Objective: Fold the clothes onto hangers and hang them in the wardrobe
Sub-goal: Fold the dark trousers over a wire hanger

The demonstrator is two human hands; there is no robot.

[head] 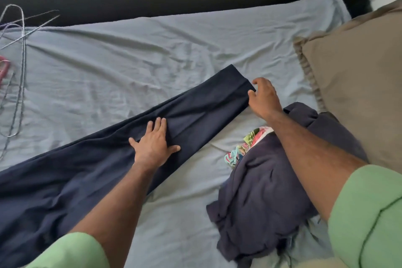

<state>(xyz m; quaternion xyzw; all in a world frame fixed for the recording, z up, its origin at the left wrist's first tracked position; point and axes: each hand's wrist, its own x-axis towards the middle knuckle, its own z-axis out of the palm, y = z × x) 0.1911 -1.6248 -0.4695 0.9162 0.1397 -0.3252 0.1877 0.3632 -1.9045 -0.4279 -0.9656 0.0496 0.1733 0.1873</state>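
Two hands work one garment, and the risk sits in how loosely each has it. Nearest the front edge of the bed, the navy trousers (pixel 91 172) widen into rumpled cloth that nothing pins; a pull from the far end could drag those creases along the leg and set them into the fold. Further in, the left hand (pixel 153 146) lies flat on the middle of the leg, fingers straight and spread, pressing and gripping nothing. If it lifts early, the smoothed stretch may spring back. Beside it toward the right edge, a heap of dark clothes (pixel 265 191) with a patterned piece (pixel 250 141) under it lies close enough to catch the leg when it is folded over. Further still, the right hand (pixel 264 95) hovers at the hem, fingers loosely curled and parted, just touching the cuff without closing on it. Wire hangers (pixel 16 67) lie well apart at the far left corner, an awkward reach.
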